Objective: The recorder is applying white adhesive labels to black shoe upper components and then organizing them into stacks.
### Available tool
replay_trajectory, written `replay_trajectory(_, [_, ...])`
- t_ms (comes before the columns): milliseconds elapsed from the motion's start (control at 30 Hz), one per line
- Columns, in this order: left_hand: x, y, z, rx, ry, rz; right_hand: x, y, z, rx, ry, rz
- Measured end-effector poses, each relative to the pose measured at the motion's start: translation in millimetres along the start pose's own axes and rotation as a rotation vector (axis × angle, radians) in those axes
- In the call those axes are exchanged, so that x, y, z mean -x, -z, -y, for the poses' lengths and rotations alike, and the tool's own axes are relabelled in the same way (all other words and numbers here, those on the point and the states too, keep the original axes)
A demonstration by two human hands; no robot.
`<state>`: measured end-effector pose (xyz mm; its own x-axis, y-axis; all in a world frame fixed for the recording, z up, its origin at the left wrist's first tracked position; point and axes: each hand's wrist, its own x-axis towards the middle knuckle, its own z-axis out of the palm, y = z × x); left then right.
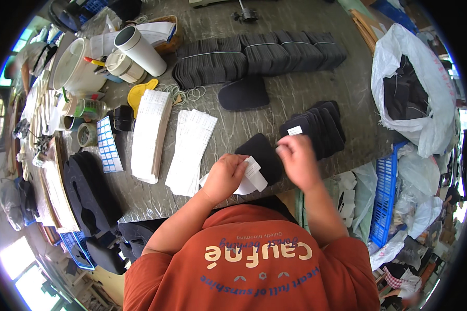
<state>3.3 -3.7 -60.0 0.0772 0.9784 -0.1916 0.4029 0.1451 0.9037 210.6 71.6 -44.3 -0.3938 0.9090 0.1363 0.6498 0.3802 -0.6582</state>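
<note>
My left hand [227, 175] is closed on a curled strip of white label paper [253, 179] near the front edge of the table. Under and behind the strip lies a single black rounded pad [262, 155]. To the right of that pad my right hand [298, 158], slightly blurred, has its thumb and fingers drawn together in a pinch; whether something small is between them cannot be made out. Just beyond it a fanned stack of black pads [319, 127] rests on the table, with a small white label [294, 130] on one pad.
Bundled black pads [210, 59] form a row at the back, with a loose pad [244, 93] before them. Stacks of printed white label sheets [150, 137] lie left. A white tumbler [140, 49] leans among containers. A white sack [392, 67] and blue crate [383, 194] stand right.
</note>
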Motion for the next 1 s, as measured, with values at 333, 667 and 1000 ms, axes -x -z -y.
replay_trajectory(333, [4,6,5,-0.352,-0.076,-0.011,-1,-40,13,-0.469,-0.268,0.092])
replay_trajectory(667, [9,-6,12,-0.513,-0.352,0.122,0,-64,-12,-0.373,-0.363,0.110])
replay_trajectory(1000, [4,-5,6,-0.616,-0.358,0.195,-2,-65,-7,-0.253,-0.342,0.081])
